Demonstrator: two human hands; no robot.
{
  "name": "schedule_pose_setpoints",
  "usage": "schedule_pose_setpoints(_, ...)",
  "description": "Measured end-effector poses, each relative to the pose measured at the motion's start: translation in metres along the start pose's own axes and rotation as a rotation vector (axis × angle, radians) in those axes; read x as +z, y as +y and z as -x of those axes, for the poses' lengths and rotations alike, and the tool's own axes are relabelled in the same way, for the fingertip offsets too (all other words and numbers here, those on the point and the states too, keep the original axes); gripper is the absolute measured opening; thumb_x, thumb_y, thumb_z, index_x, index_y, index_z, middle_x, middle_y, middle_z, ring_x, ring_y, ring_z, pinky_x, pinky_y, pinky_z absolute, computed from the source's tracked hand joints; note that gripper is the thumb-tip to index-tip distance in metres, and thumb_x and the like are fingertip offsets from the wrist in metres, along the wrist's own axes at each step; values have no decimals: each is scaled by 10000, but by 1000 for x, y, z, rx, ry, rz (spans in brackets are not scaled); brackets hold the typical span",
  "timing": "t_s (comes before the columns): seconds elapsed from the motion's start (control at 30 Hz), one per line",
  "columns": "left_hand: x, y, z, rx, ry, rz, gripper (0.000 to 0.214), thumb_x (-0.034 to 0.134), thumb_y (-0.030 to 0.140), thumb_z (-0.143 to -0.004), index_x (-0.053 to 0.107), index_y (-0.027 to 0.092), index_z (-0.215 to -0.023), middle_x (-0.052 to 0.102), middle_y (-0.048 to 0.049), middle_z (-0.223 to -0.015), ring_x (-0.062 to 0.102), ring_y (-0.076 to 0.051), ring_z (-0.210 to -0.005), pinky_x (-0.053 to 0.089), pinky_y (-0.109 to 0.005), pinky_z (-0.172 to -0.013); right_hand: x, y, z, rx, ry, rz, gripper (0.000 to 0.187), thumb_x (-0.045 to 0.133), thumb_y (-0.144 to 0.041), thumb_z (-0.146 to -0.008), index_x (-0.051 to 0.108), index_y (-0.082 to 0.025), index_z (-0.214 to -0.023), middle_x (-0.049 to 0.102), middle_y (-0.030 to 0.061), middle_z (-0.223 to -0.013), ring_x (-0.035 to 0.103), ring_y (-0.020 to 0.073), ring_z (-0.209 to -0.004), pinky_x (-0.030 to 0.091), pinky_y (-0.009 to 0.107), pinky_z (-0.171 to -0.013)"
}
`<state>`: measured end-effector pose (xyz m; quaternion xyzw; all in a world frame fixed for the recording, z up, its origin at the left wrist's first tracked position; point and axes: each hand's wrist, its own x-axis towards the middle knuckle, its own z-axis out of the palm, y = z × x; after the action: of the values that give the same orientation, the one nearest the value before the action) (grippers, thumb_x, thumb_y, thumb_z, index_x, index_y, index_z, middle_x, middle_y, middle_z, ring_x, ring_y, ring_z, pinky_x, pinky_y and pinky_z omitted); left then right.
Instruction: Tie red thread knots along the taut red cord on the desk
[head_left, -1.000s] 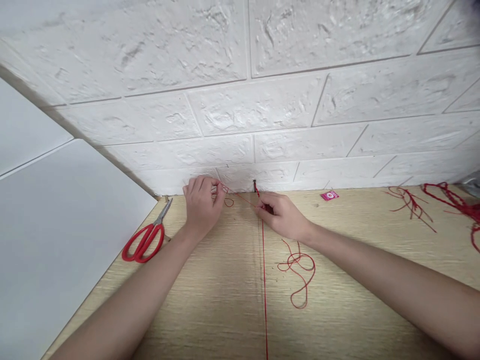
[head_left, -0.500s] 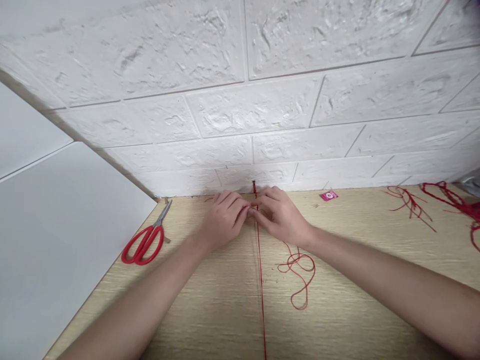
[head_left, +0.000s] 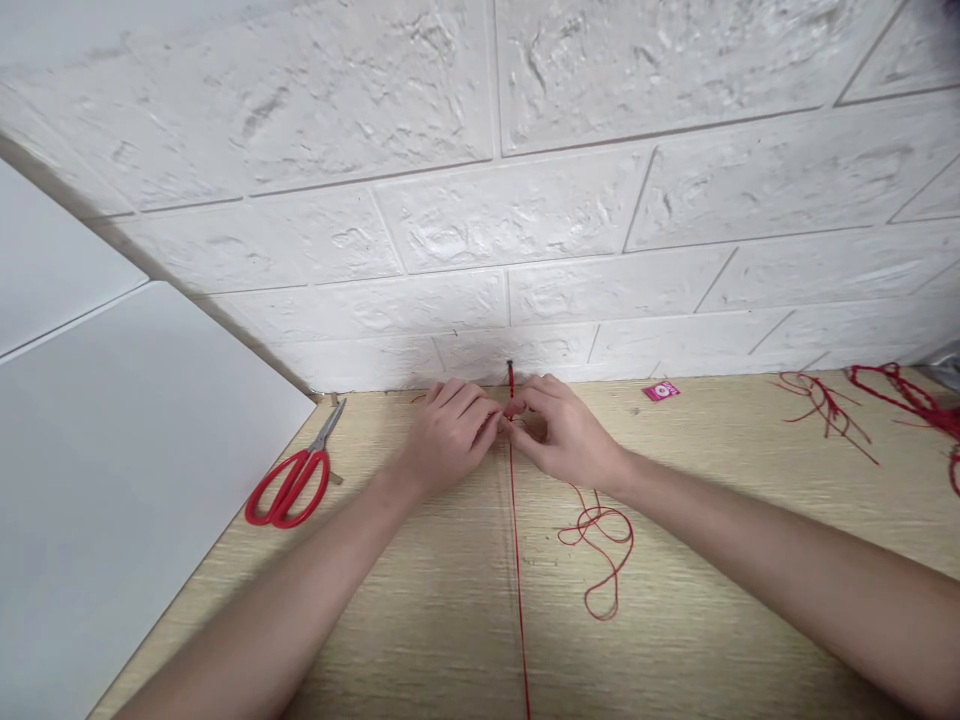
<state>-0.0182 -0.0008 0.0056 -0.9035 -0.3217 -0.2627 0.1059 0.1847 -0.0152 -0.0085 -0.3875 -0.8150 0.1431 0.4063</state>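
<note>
A taut red cord [head_left: 517, 560] runs from a dark fixing [head_left: 510, 364] at the foot of the wall down toward the bottom edge of the view. My left hand [head_left: 454, 435] and my right hand [head_left: 562, 430] meet at this cord close to the wall. Both pinch with thumb and fingertips, closed on thin red thread, though the exact spot between the fingertips is partly hidden. From beneath my right hand a loose length of thin red thread [head_left: 609, 535] trails in loops on the table.
Red-handled scissors [head_left: 292, 485] lie left, beside a white panel [head_left: 142, 480]. A small pink packet [head_left: 661, 391] sits near the white brick-patterned wall [head_left: 562, 205]. Cut red threads [head_left: 829, 408] and a red braided bundle [head_left: 911, 395] rest at the right on the wooden table [head_left: 420, 620].
The fingers of both hands have shifted only slightly at the cord. The lower part of the taut cord sits a little further left. The view has moved a touch.
</note>
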Motion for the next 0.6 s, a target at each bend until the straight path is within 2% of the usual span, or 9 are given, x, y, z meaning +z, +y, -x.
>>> schedule_pose_setpoints(0.27, 0, 1, -1, 61, 7, -22, 123, 533, 201, -951, 637, 166, -895, 644, -55, -865, 539, -209, -862, 394, -382, -772, -1, -1, 0, -24, -11, -23, 134, 567, -114, -848, 530, -203, -755, 536, 32, -749, 511, 208, -795, 416, 343, -728)
schedule_pose_setpoints(0.43, -1, 1, 0, 49, -9, -20, 133, 514, 201, -963, 640, 172, -936, 659, -57, -886, 552, -211, -877, 389, -387, -781, -1, -2, 0, 13, 4, -1, 87, 602, -143, -839, 564, -201, -786, 548, 35, -758, 515, 215, -805, 418, 353, -737)
schedule_pose_setpoints(0.6, -1, 3, 0, 67, -13, -46, 153, 495, 207, -971, 641, 181, -933, 670, -64, -877, 559, -218, -862, 369, -391, -766, -1, -3, -1, -7, -6, -46, 144, 563, -111, -843, 521, -212, -748, 528, 26, -732, 508, 202, -775, 410, 335, -705)
